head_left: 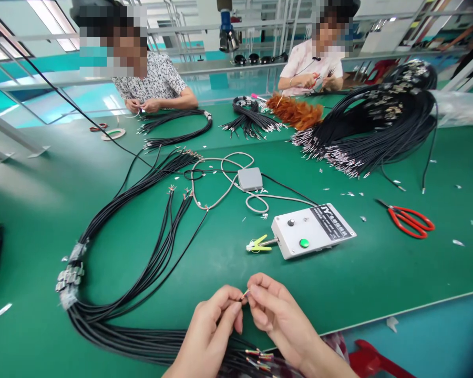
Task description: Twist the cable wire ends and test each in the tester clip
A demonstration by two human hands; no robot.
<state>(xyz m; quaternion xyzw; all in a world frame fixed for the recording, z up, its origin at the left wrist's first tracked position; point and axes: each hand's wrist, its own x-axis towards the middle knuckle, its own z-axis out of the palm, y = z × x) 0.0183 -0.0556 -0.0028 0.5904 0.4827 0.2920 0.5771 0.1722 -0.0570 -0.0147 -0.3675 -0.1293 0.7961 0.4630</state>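
My left hand (213, 325) and my right hand (274, 310) meet at the near edge of the green table (378, 273). Between their fingertips they pinch the thin stripped wire end (245, 295) of a black cable. That cable belongs to a black cable bundle (142, 273) that loops from under my hands out to the left and up the table. More stripped coloured ends (258, 359) lie below my wrists. A white control box (313, 230) with a green button and a yellow-green clip (258, 244) sits just beyond my hands.
Red-handled scissors (412, 220) lie at the right. A grey pedal (249, 178) with a grey cord sits mid-table. Big piles of black cables (378, 126) fill the far right. Two other people work on cables across the table. Small wire scraps litter the mat.
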